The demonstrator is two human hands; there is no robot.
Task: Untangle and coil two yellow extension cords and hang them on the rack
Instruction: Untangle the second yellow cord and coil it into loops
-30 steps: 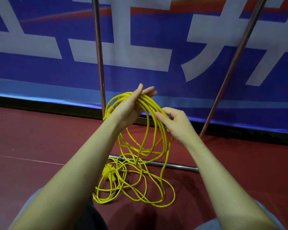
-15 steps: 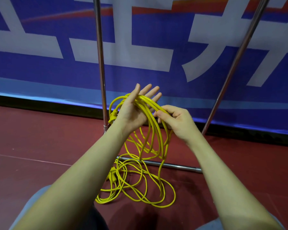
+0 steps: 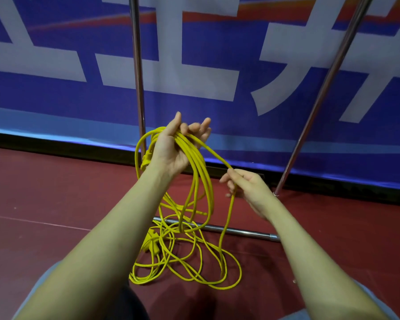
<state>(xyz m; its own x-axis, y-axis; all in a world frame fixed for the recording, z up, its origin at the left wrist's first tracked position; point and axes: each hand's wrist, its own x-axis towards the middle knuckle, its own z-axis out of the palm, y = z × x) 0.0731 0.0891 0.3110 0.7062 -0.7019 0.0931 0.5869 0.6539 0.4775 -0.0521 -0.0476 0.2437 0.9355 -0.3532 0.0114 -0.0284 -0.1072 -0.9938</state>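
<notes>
Several loops of yellow cord [image 3: 195,172] hang from the left hand [image 3: 173,151], which is raised just right of the rack's left post [image 3: 138,72], palm up. Held like that, the hand works as a peg: each new turn can be laid across it while the gathered turns hang clear. Its thumb stands up and its fingers [image 3: 204,128] curl loosely over the bundle, half closed around the strands rather than clamped; they are a little blurred, so how tight the hold is I cannot tell.

One strand runs from that bundle down and to the right of the post into the right hand [image 3: 245,188], which pinches it between thumb and forefinger, the other fingers curled loosely beneath. That pinch looks meant to feed and straighten slack for the next turn.

Below the post, on the red floor [image 3: 44,192], the uncoiled rest lies in a loose tangle [image 3: 183,257] with a plug [image 3: 151,244] in it, draped across the rack's base bar [image 3: 245,232]. Nothing hangs on the rack yet.
</notes>
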